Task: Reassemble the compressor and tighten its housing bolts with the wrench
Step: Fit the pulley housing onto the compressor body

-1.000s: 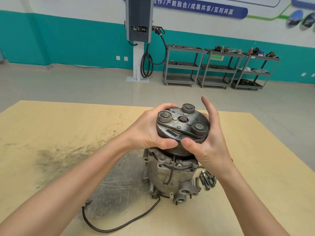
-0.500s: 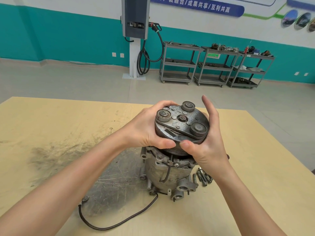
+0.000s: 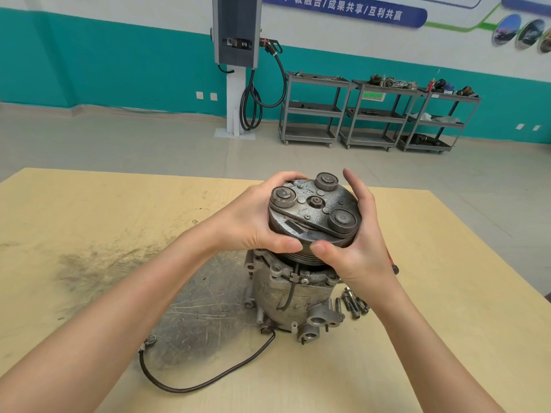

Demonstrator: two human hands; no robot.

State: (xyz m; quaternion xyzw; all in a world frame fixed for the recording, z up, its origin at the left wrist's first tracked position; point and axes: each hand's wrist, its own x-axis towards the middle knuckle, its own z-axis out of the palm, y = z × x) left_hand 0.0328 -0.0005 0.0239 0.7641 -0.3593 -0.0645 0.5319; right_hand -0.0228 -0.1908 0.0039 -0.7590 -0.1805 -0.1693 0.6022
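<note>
A grey metal compressor (image 3: 293, 296) stands upright on the wooden table (image 3: 447, 293), its dark clutch pulley (image 3: 313, 213) on top. My left hand (image 3: 253, 219) grips the pulley's left rim, thumb at the front. On the right rim, my right hand (image 3: 360, 242) holds the pulley with its thumb at the front and fingers up the far side. Several loose bolts (image 3: 353, 304) lie on the table just right of the housing. A red-handled tool (image 3: 393, 265) peeks out behind my right wrist; most of it is hidden.
A black cable (image 3: 208, 380) runs from the compressor's base in a loop toward the table's front left. Dark grime and scratches (image 3: 190, 308) cover the table left of the compressor. Grey shelf carts (image 3: 372, 111) and a charging post (image 3: 237, 70) stand far off by the wall.
Both hands keep their grip on the pulley. The view has shifted slightly; the compressor and bolts stay in place.
</note>
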